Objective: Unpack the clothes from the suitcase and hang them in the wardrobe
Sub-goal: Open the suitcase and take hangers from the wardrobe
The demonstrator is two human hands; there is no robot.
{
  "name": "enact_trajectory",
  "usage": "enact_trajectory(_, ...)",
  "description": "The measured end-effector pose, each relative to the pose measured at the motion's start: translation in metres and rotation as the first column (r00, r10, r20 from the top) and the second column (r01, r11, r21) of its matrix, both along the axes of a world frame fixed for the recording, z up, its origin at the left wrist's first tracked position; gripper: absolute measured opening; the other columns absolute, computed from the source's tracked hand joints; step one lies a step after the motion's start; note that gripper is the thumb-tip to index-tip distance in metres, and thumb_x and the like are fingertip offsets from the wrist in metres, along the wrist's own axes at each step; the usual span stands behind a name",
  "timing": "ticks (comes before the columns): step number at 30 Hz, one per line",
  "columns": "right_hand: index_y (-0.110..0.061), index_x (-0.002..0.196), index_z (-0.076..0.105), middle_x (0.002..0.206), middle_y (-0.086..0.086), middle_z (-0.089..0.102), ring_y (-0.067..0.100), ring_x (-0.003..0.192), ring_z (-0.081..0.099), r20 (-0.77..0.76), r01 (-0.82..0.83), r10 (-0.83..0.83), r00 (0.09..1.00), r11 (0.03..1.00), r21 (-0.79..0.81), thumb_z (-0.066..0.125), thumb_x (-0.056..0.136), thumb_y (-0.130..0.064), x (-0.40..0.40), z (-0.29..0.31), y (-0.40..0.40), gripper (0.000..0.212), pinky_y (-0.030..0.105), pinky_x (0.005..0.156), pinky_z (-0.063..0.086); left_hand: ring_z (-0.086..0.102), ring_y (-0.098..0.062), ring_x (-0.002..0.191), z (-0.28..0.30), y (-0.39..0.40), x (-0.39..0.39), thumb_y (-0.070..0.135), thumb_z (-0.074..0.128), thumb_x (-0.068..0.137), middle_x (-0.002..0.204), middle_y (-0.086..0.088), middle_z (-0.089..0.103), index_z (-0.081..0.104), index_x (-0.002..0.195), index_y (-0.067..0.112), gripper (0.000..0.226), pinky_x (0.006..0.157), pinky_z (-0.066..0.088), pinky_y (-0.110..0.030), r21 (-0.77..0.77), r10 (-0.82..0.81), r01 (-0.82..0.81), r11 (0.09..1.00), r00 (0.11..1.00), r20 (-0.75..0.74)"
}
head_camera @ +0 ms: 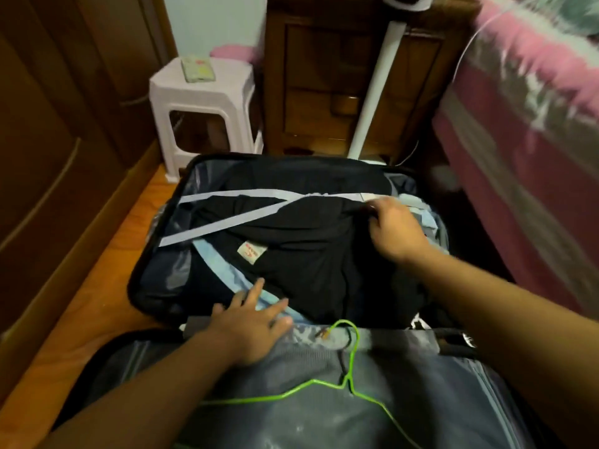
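Note:
An open dark suitcase [155, 270] lies on the wooden floor in front of me. Folded black clothes [304, 251] with a white label fill its far half, crossed by pale grey straps [227, 218]. A light blue garment [223, 270] shows under the black one. My right hand [393, 230] pinches the black cloth near the strap's right end. Spread flat, my left hand [249, 322] rests with straight fingers on the near edge of the clothes. A green wire hanger [343, 380] lies on the lid's grey lining nearest me.
The brown wardrobe [55, 150] stands along the left. A white plastic stool [204, 108] carrying a remote is behind the suitcase, next to a wooden cabinet [324, 85] and a white fan pole [379, 82]. A bed with pink bedding [531, 124] is on the right.

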State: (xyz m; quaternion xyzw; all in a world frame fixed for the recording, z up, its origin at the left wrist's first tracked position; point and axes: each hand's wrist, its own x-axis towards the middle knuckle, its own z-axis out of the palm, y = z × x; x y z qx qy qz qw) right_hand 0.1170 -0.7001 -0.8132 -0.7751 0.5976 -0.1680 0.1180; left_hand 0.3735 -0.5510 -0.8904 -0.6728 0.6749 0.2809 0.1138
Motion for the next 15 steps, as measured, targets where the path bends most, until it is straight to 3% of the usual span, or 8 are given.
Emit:
enact_trajectory(2,-0.007,0.137,0.055,0.142,0.018,0.053,0.037,0.131,0.048,0.058,0.056,-0.061,0.996,0.994,0.09,0.045,0.095,-0.007,0.011,0.0,-0.04,0.043,0.042,0.109,0.039,-0.002,-0.027,0.155,-0.003,-0.002,-0.002,0.077,0.019,0.094,0.167,0.01,-0.016,0.022,0.148,0.062,0.056,0.119,0.015,-0.062,0.062,-0.012,0.012,0.998,1.0,0.001)
enact_trajectory(4,-0.01,0.151,0.039,0.158,0.015,0.035,0.032,0.145,0.034,-0.025,0.052,-0.048,0.999,0.979,0.198,0.043,0.099,-0.009,0.015,-0.01,-0.061,0.052,0.037,0.12,0.026,-0.001,-0.028,0.154,0.002,-0.004,-0.002,0.077,0.019,0.094,0.167,0.01,-0.016,0.031,0.145,0.06,0.055,0.118,0.016,-0.063,0.091,-0.002,0.003,0.996,1.0,-0.012)
enact_trajectory(6,-0.014,0.156,0.03,0.163,0.013,0.025,0.032,0.148,0.026,-0.11,0.05,-0.022,0.994,0.964,0.263,0.041,0.101,-0.01,0.012,-0.024,-0.066,0.056,0.037,0.122,0.021,0.0,-0.029,0.154,0.009,-0.002,-0.004,0.075,0.02,0.096,0.167,0.01,-0.018,0.039,0.141,0.056,0.053,0.116,0.018,-0.064,0.115,0.0,-0.001,0.993,1.0,0.005)
enact_trajectory(8,-0.022,0.155,0.03,0.159,0.013,0.03,0.04,0.142,0.031,-0.16,0.081,-0.04,0.986,0.962,0.261,0.04,0.1,-0.012,0.01,-0.032,-0.063,0.057,0.045,0.119,0.026,0.009,-0.029,0.153,0.011,0.003,-0.006,0.073,0.027,0.095,0.167,0.012,-0.007,0.053,0.126,0.049,0.046,0.115,0.023,-0.06,0.09,0.011,-0.011,0.996,1.0,0.002)
enact_trajectory(10,-0.026,0.151,0.037,0.149,0.016,0.038,0.042,0.135,0.035,-0.188,0.089,-0.044,0.981,0.967,0.237,0.044,0.097,-0.013,0.01,-0.028,-0.062,0.056,0.048,0.116,0.029,0.04,-0.025,0.134,0.014,-0.001,-0.006,0.068,0.04,0.089,0.147,0.02,0.031,0.056,0.1,0.036,0.037,0.102,0.04,-0.043,-0.164,0.114,-0.134,0.977,0.985,-0.13)
enact_trajectory(12,-0.03,0.134,0.055,0.137,0.012,0.051,0.038,0.129,0.041,-0.22,0.078,-0.039,0.975,0.982,0.17,0.053,0.092,-0.016,0.01,-0.014,-0.059,0.044,0.045,0.109,0.034,0.05,-0.022,0.106,0.022,-0.023,-0.004,0.052,0.048,0.086,0.115,0.013,0.042,0.05,0.097,0.029,0.026,0.085,0.044,-0.036,-0.554,0.104,-0.2,0.808,0.974,-0.2)
enact_trajectory(14,-0.031,0.1,0.065,0.116,0.006,0.065,0.032,0.118,0.051,-0.251,0.028,-0.017,0.968,0.999,0.039,0.057,0.087,-0.019,0.012,0.001,-0.054,0.019,0.042,0.095,0.035,0.045,-0.026,0.125,0.035,-0.067,-0.005,0.039,0.055,0.091,0.135,0.001,0.042,0.049,0.129,0.023,0.041,0.101,0.042,-0.041,-0.704,0.066,-0.188,0.685,0.978,-0.196)
enact_trajectory(15,-0.03,0.086,0.064,0.106,0.005,0.069,0.031,0.111,0.056,-0.239,-0.007,0.011,0.971,1.0,0.02,0.057,0.086,-0.019,0.013,0.007,-0.049,0.013,0.039,0.088,0.036,0.034,-0.026,0.139,0.045,-0.089,-0.008,0.037,0.057,0.094,0.152,-0.002,0.032,0.038,0.147,0.024,0.057,0.113,0.035,-0.043,-0.668,0.065,-0.197,0.718,0.974,-0.217)
